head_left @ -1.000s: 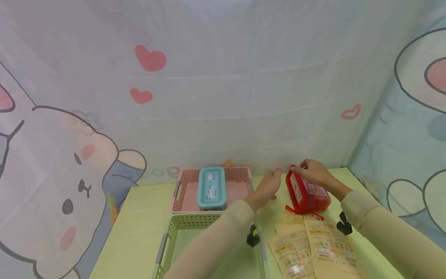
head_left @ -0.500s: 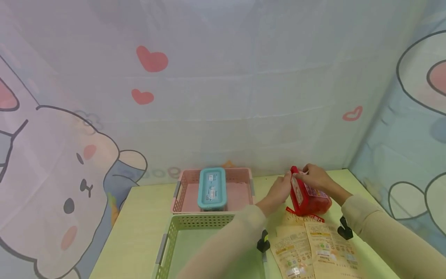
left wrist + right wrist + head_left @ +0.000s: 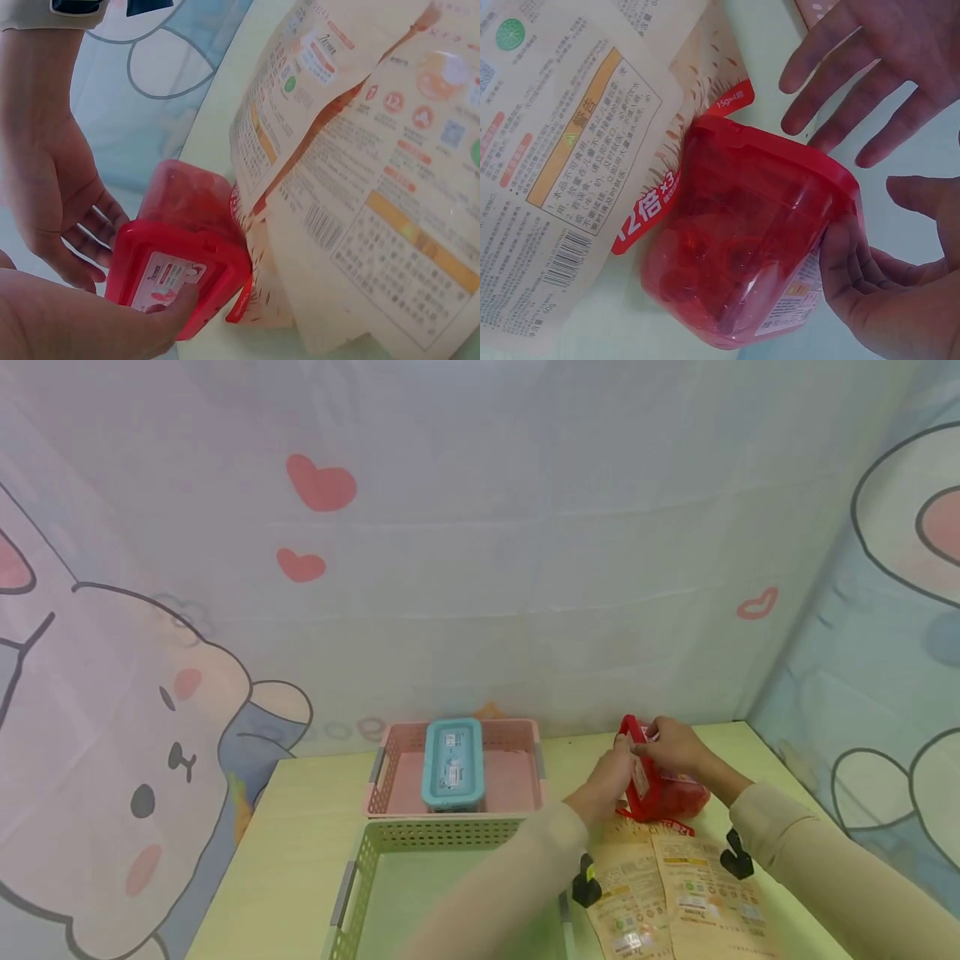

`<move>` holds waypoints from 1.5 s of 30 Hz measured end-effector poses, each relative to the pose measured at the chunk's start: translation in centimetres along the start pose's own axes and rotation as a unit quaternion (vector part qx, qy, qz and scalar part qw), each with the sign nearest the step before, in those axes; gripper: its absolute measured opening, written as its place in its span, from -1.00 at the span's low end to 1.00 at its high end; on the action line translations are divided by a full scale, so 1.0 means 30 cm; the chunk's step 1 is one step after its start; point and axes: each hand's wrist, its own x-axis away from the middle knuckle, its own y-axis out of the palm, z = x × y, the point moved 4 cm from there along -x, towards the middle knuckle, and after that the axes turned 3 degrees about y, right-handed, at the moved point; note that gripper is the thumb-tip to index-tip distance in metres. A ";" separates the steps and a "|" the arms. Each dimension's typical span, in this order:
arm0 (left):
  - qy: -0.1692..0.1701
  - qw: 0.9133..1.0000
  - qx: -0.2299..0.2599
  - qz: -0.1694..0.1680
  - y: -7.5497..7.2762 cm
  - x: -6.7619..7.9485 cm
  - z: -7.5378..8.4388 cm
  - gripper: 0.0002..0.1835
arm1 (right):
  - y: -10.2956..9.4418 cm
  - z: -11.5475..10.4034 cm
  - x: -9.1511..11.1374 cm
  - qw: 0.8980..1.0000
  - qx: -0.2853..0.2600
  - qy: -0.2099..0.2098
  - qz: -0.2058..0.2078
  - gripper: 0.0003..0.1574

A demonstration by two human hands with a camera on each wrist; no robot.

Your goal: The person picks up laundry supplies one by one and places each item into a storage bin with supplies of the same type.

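A see-through red plastic tub (image 3: 684,797) lies tipped over at the right of the table, its red lid (image 3: 232,262) facing left. Rounded red pieces show through its wall. My right hand (image 3: 675,750) is at the tub's upper side; in the right wrist view, the bent fingers (image 3: 840,262) press the wall just below the lid's rim. My left hand (image 3: 611,777) is on the lid side. Its thumb (image 3: 180,304) overlaps the lid's white label in the left wrist view, while its other fingers (image 3: 825,56) are straight and spread.
Beige printed pouches (image 3: 705,893) lie in front of the tub, one with a red edge strip. A pink basket (image 3: 513,785) at the back holds a blue-lidded box (image 3: 453,764). Nearer stands a green basket (image 3: 450,835), partly behind my left sleeve. A printed curtain (image 3: 480,568) hangs behind.
My left hand has moved right, from beside the tub to its lid. My right hand has lowered slightly at the tub's upper side. The tub has barely moved.
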 end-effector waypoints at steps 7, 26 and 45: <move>-0.023 0.999 0.042 -0.013 0.021 0.014 -0.024 -0.27 | 0.006 0.004 0.009 1.000 -0.023 0.005 0.002 -0.45; -0.063 0.995 0.033 -0.070 0.054 0.011 -0.084 -0.07 | 0.017 0.032 -0.006 1.000 -0.009 0.009 0.019 -0.48; -0.071 0.996 0.004 -0.062 0.029 0.005 -0.097 -0.24 | 0.019 0.079 -0.033 0.993 -0.099 0.066 -0.020 -0.70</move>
